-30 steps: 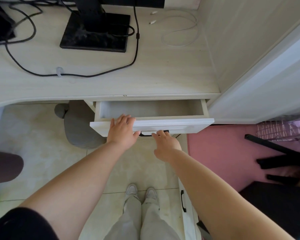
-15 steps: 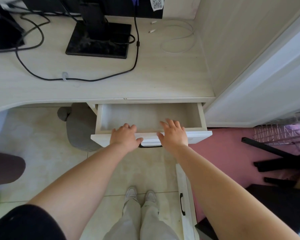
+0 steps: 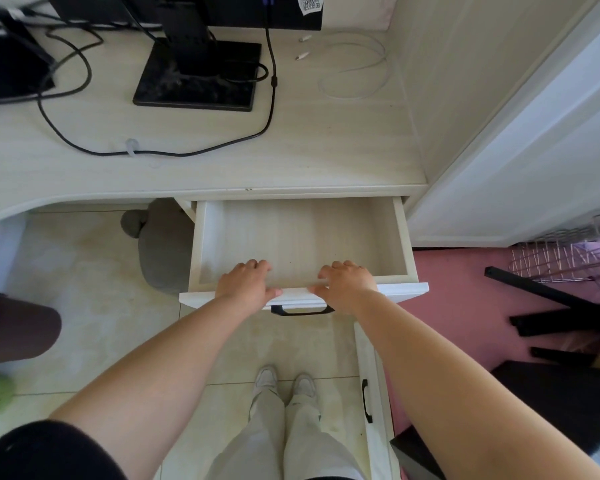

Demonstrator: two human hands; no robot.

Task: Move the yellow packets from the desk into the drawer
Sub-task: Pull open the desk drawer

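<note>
A white drawer [image 3: 404, 237] stands pulled far out from under the pale wood desk [image 3: 326, 150], and its inside shows only bare wood. My left hand [image 3: 245, 287] grips the drawer's front panel, fingers curled over the top edge and thumb on the outer face. My right hand [image 3: 347, 284] grips the same panel a little to the right, above the black handle [image 3: 302, 310]. No yellow packets appear anywhere in view.
A black monitor stand [image 3: 196, 77] and black cables [image 3: 187, 152] lie on the desk, with a white cable [image 3: 357, 67] at the back right. A grey stool [image 3: 163, 247] sits under the desk. A lower drawer front [image 3: 371, 393] juts out by my feet.
The drawer has slid much farther out. My right hand moved from under the handle up onto the front panel's top edge, and both hands drew back with it.
</note>
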